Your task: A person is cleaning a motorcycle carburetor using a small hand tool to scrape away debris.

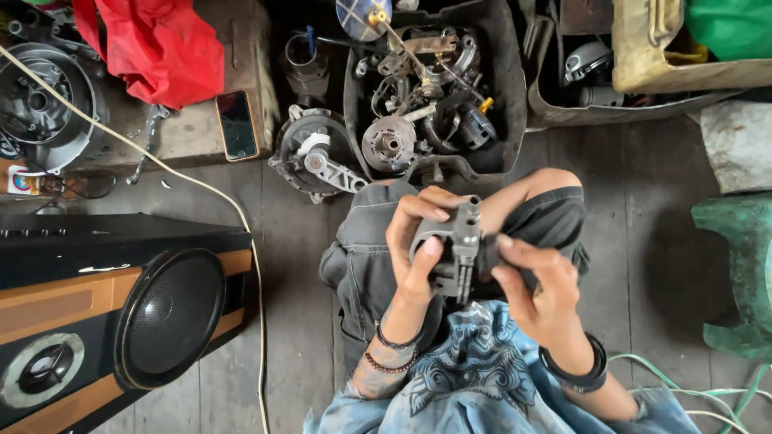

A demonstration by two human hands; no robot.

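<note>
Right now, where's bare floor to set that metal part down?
Bare planks between the speaker cabinet and the left knee, and between the right knee and green stool. Crowded ahead: parts tub. Both hands hold the metal part.

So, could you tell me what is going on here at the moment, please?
A person sits on a wooden floor, holding a grey metal engine part over their lap with both bare hands. The left hand grips its left side and the right hand grips its right. Ahead of their knees, a black tub holds more metal parts, and a speaker cabinet lies at their left.
</note>
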